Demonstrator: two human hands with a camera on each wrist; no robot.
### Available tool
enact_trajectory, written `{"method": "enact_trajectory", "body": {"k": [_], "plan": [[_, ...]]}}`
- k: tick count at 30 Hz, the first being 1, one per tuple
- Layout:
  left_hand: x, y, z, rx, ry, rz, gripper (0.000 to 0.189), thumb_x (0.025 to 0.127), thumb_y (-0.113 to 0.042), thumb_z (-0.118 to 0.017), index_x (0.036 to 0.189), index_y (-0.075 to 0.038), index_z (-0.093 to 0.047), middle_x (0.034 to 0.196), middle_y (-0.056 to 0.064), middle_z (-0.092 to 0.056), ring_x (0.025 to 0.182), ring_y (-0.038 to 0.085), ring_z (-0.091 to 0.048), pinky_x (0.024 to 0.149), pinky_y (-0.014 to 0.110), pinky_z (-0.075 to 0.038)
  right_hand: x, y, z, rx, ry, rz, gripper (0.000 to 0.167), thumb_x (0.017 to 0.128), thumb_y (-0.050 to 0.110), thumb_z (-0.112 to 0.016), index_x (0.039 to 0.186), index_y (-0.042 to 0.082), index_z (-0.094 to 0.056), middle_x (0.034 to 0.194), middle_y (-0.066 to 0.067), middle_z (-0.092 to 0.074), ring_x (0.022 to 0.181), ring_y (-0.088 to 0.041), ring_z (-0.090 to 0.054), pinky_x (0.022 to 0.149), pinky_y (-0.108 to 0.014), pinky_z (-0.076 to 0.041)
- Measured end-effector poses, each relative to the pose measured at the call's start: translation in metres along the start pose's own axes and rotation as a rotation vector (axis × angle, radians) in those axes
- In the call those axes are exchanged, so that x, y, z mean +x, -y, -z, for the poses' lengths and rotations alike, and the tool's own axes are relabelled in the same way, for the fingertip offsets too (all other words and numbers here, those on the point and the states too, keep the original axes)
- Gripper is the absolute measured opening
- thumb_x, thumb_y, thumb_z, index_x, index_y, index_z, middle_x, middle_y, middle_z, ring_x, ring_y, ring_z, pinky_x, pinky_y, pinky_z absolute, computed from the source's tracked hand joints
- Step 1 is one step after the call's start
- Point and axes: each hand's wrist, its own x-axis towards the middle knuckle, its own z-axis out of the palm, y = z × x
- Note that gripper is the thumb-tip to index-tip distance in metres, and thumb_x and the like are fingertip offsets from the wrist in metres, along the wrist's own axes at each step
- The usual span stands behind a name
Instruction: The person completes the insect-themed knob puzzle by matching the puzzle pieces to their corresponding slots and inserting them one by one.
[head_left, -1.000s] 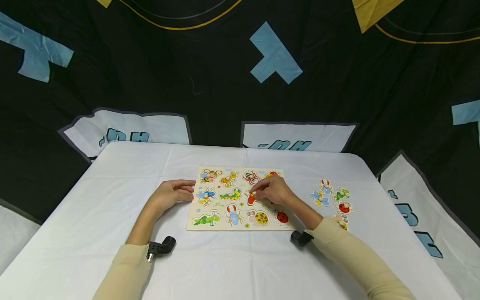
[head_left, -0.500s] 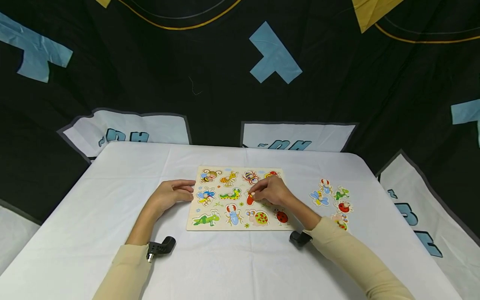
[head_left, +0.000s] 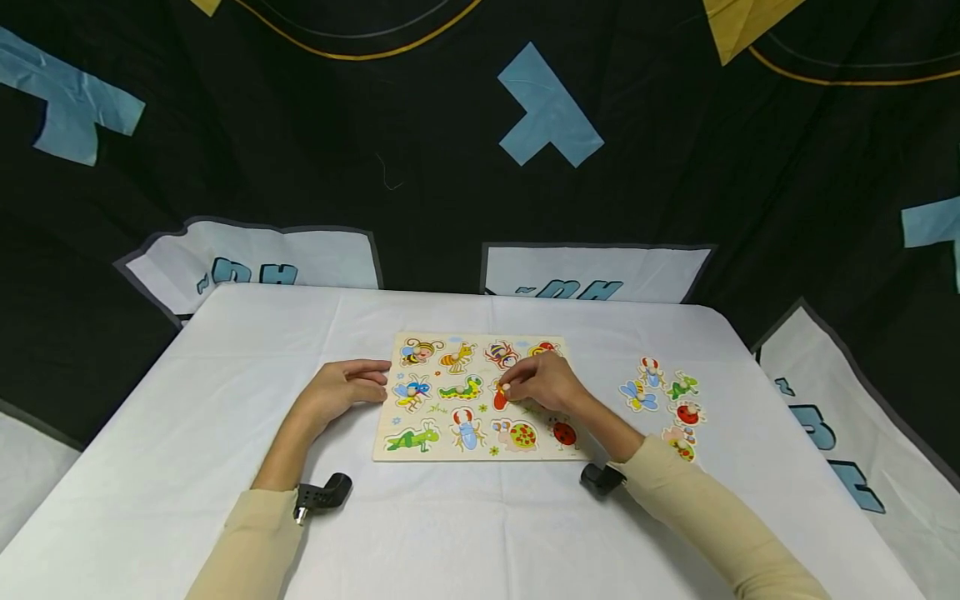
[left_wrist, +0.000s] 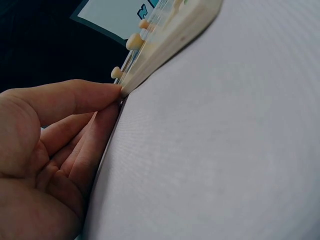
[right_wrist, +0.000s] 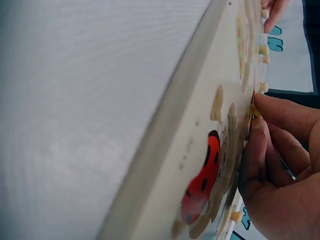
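Note:
A wooden knob puzzle board [head_left: 437, 455] with insect pictures lies on the table, many of its knobs showing in the left wrist view. My right hand [head_left: 553, 382] pinches the small knob [right_wrist: 256, 111] of a red puzzle piece [head_left: 499, 401] between thumb and finger, low over the board's middle row. This hand hides part of the red piece and pictures at the board's right side. My left hand [head_left: 341, 390] rests beside the board, its extended fingers [left_wrist: 107, 117] and thumb touching the left edge. Nearest the right wrist is the red ladybug picture [right_wrist: 202, 180] in its recess.
Right of the board lie several loose pieces: a blue beetle [head_left: 651, 373], a blue-winged insect [head_left: 639, 398], a green one [head_left: 682, 387], a red ladybug [head_left: 687, 414] and a snail [head_left: 681, 445]. A white cloth [head_left: 420, 533] covers the table; a black curtain [head_left: 435, 183] hangs behind.

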Motion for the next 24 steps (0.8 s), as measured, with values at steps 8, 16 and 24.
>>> {"method": "enact_trajectory", "body": {"k": [8, 16, 24], "plan": [[-0.001, -0.001, -0.002, 0.002, -0.007, -0.002, 0.058, 0.081, -0.014, -0.080, 0.137, -0.011, -0.064, 0.113, 0.008, -0.073, 0.095, 0.008, -0.066, 0.089, 0.023, -0.044, -0.005, -0.005, 0.012, 0.033, -0.008, -0.011, 0.022, 0.079, 0.014, -0.085, 0.100, 0.014, -0.081, 0.082, 0.001, -0.072, 0.071, -0.014, -0.060, 0.061, -0.025, -0.048], [0.000, 0.001, -0.001, 0.017, -0.009, 0.002, 0.058, 0.082, -0.014, -0.080, 0.138, -0.012, -0.064, 0.114, 0.007, -0.073, 0.097, 0.010, -0.066, 0.092, 0.027, -0.044, -0.010, -0.019, 0.036, 0.035, -0.048, 0.000, 0.025, 0.079, 0.014, -0.083, 0.104, 0.010, -0.080, 0.085, -0.002, -0.073, 0.075, -0.014, -0.061, 0.064, -0.026, -0.048], [0.001, 0.001, 0.000, 0.011, -0.010, 0.002, 0.058, 0.081, -0.014, -0.080, 0.137, -0.012, -0.064, 0.113, 0.007, -0.073, 0.098, 0.012, -0.065, 0.092, 0.026, -0.044, -0.018, -0.032, 0.059, 0.055, -0.071, -0.056, 0.028, 0.082, 0.015, -0.083, 0.109, 0.008, -0.078, 0.089, -0.005, -0.073, 0.072, -0.018, -0.061, 0.065, -0.031, -0.051]]}}
